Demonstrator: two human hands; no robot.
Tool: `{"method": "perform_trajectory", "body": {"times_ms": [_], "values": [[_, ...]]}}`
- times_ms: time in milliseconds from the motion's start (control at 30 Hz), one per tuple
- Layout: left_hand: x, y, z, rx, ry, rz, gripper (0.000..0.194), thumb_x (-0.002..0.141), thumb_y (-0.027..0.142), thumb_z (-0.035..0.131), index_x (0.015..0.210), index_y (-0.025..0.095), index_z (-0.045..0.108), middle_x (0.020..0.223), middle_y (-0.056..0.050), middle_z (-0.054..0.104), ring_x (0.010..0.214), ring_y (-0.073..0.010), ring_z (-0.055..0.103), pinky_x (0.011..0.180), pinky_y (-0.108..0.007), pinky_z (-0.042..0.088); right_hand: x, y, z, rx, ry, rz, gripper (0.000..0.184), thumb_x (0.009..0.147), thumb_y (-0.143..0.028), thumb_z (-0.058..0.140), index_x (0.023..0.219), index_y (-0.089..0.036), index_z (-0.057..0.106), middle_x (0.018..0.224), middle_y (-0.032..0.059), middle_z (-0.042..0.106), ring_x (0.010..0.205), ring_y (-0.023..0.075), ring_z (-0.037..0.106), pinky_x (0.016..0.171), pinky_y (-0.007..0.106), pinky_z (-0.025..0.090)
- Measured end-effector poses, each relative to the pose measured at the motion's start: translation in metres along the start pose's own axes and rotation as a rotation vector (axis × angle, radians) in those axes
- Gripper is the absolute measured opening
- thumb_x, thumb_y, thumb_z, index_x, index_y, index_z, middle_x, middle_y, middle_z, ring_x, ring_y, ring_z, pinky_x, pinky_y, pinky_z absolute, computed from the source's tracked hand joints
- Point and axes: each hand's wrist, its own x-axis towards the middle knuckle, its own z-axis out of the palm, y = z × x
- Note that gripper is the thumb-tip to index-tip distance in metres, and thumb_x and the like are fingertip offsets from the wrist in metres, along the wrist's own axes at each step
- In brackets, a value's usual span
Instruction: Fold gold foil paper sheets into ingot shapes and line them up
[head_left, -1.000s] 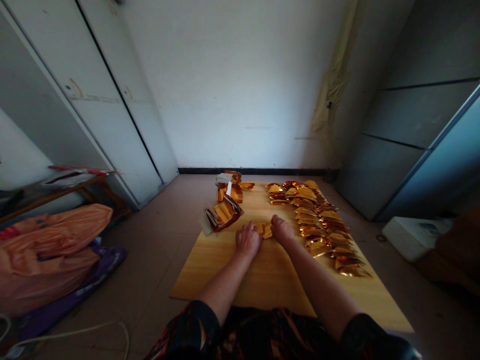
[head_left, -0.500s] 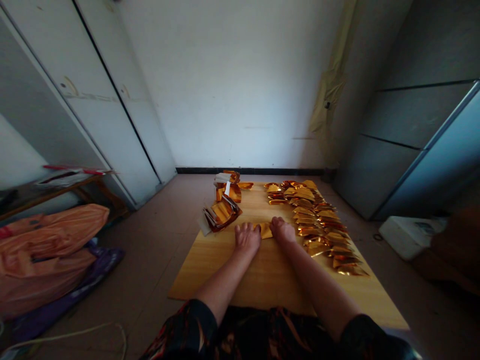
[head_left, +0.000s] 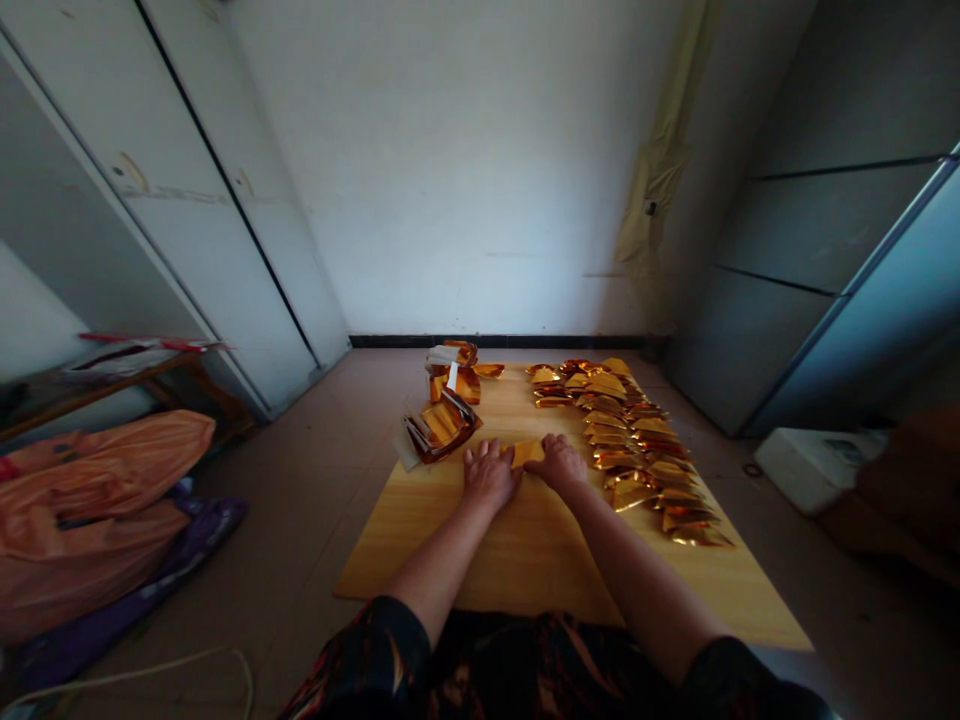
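A small sheet of gold foil paper (head_left: pixel 526 452) lies on the wooden board (head_left: pixel 540 545) between my hands. My left hand (head_left: pixel 488 473) presses flat on its left part, fingers stretched out. My right hand (head_left: pixel 559 461) rests on its right part with fingers curled down onto the paper. A row of folded gold pieces (head_left: pixel 637 455) runs along the board's right side. A stack of unfolded gold sheets (head_left: pixel 440 426) sits just beyond my left hand, with another bundle (head_left: pixel 454 372) behind it.
The board lies on a tiled floor. An orange plastic bag (head_left: pixel 90 510) and a purple one lie at the left, under a low wooden shelf (head_left: pixel 135 375). A white box (head_left: pixel 817 465) stands at the right, near grey cabinet panels. A cord (head_left: pixel 142 672) runs along the floor at lower left.
Both hands have stayed on the gold sheet and shifted slightly; my left hand's fingers have spread out flatter on it. The view has drifted a little.
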Motion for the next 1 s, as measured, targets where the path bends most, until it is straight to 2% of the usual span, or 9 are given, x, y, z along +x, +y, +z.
{"method": "perform_trajectory", "body": {"times_ms": [167, 333, 500, 633, 800, 933, 1000], "values": [[-0.001, -0.002, 0.001, -0.015, 0.012, -0.016, 0.038, 0.086, 0.046, 0.048, 0.120, 0.032, 0.057, 0.136, -0.007, 0.046, 0.122, -0.0297, 0.036, 0.097, -0.050, 0.030, 0.006, 0.010, 0.000, 0.042, -0.018, -0.019, 0.038, 0.069, -0.034, 0.069, 0.102, -0.017, 0.059, 0.108, 0.0088, 0.059, 0.091, 0.0188, 0.060, 0.071, 0.025, 0.042], [0.000, -0.007, -0.001, -0.020, -0.058, -0.020, 0.043, 0.086, 0.050, 0.045, 0.125, 0.035, 0.052, 0.139, -0.006, 0.041, 0.127, -0.0308, 0.030, 0.097, -0.052, 0.030, 0.013, 0.023, 0.002, 0.082, -0.013, -0.050, 0.029, 0.069, -0.023, 0.067, 0.097, -0.016, 0.065, 0.101, 0.0089, 0.063, 0.086, 0.0173, 0.060, 0.070, 0.023, 0.040], [0.002, -0.016, -0.001, -0.015, -0.104, 0.005, 0.043, 0.088, 0.042, 0.040, 0.130, 0.038, 0.047, 0.143, -0.006, 0.038, 0.130, -0.0309, 0.029, 0.098, -0.055, 0.030, 0.019, 0.030, 0.006, 0.124, 0.004, -0.089, 0.023, 0.074, -0.013, 0.058, 0.094, -0.016, 0.068, 0.096, 0.0084, 0.067, 0.083, 0.0157, 0.061, 0.068, 0.021, 0.040], [0.004, -0.021, 0.001, -0.016, -0.147, 0.021, 0.045, 0.088, 0.036, 0.038, 0.133, 0.042, 0.043, 0.147, -0.003, 0.034, 0.132, -0.0303, 0.029, 0.099, -0.056, 0.029, 0.021, 0.035, 0.010, 0.132, 0.055, -0.124, 0.021, 0.079, -0.016, 0.053, 0.093, -0.016, 0.069, 0.093, 0.0090, 0.068, 0.081, 0.0161, 0.062, 0.069, 0.022, 0.041], [0.007, -0.026, 0.004, -0.009, -0.157, 0.043, 0.047, 0.088, 0.035, 0.038, 0.134, 0.043, 0.042, 0.148, -0.001, 0.033, 0.132, -0.0302, 0.029, 0.101, -0.057, 0.028, 0.015, 0.042, 0.017, 0.284, 0.252, -0.285, 0.028, 0.076, -0.015, 0.054, 0.102, -0.017, 0.066, 0.101, 0.0076, 0.064, 0.084, 0.0156, 0.060, 0.074, 0.023, 0.044], [0.007, -0.029, 0.005, -0.008, -0.180, 0.072, 0.047, 0.089, 0.036, 0.037, 0.135, 0.042, 0.041, 0.150, -0.002, 0.031, 0.133, -0.0306, 0.028, 0.101, -0.058, 0.028, 0.009, 0.035, 0.023, 0.341, 0.212, -0.455, 0.027, 0.073, -0.020, 0.061, 0.100, -0.019, 0.066, 0.099, 0.0058, 0.062, 0.078, 0.0144, 0.057, 0.075, 0.026, 0.046], [0.007, -0.030, 0.004, -0.001, -0.191, 0.068, 0.047, 0.089, 0.037, 0.036, 0.135, 0.042, 0.040, 0.151, -0.003, 0.029, 0.134, -0.0305, 0.028, 0.101, -0.059, 0.028, 0.006, 0.028, 0.025, 0.281, 0.183, -0.442, 0.022, 0.071, -0.023, 0.065, 0.092, -0.018, 0.068, 0.094, 0.0063, 0.062, 0.083, 0.0163, 0.057, 0.077, 0.026, 0.045]]}}
